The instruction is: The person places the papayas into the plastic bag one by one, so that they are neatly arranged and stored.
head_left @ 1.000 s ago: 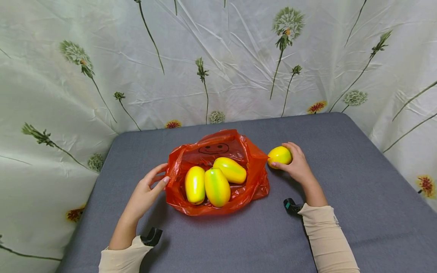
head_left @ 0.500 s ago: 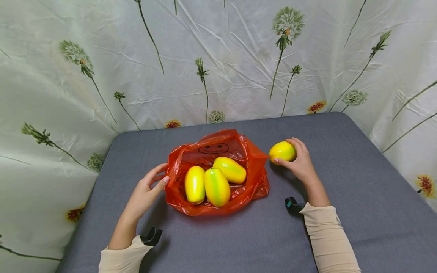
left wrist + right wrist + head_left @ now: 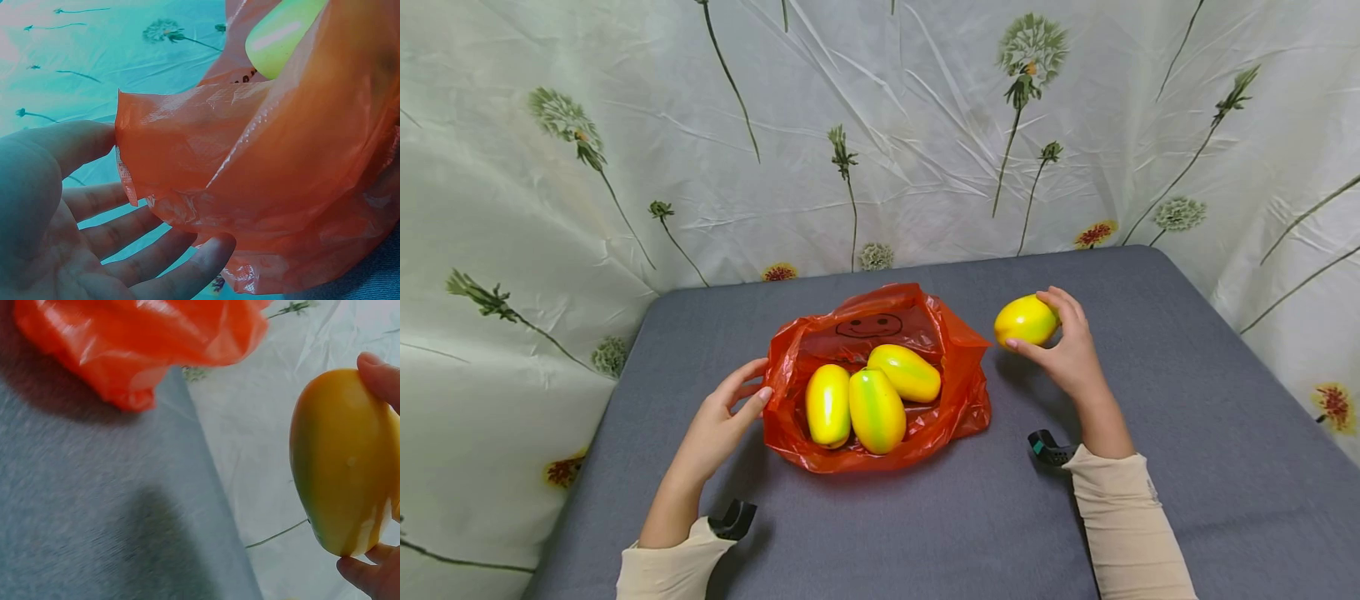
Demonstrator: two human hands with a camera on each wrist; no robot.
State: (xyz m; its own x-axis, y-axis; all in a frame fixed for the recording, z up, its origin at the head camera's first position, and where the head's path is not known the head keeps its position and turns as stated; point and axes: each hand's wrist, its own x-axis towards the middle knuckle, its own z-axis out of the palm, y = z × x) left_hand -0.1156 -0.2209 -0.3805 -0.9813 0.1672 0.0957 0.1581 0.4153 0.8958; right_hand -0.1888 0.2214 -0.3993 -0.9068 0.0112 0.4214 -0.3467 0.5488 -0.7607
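A red plastic bag [image 3: 962, 392] stands with its mouth wide, a smiley face drawn on it. Inside lie three glossy yellow mangoes [image 3: 877, 412]. My left hand [image 3: 722, 429] is at the bag's left rim, thumb and fingertips touching the plastic. In the left wrist view its fingers [image 3: 128, 237] are spread and fairly straight, some tips hidden behind the film. To the right of the bag, my right hand [image 3: 1071, 350] grips another mango [image 3: 1024, 322] between thumb and fingers. That mango is raised over the table, its shadow showing below, and green tints one side in the right wrist view.
A grey cloth-covered table [image 3: 880, 542] bears the bag. White curtain [image 3: 925, 108] printed with dandelions hangs along its back and sides. Each wrist wears a black camera mount [image 3: 734, 520] at the sleeve's edge.
My right hand has lifted the mango and carried it slightly away from me and to the right, off the bag's right edge. The left hand and bag have stayed in place.
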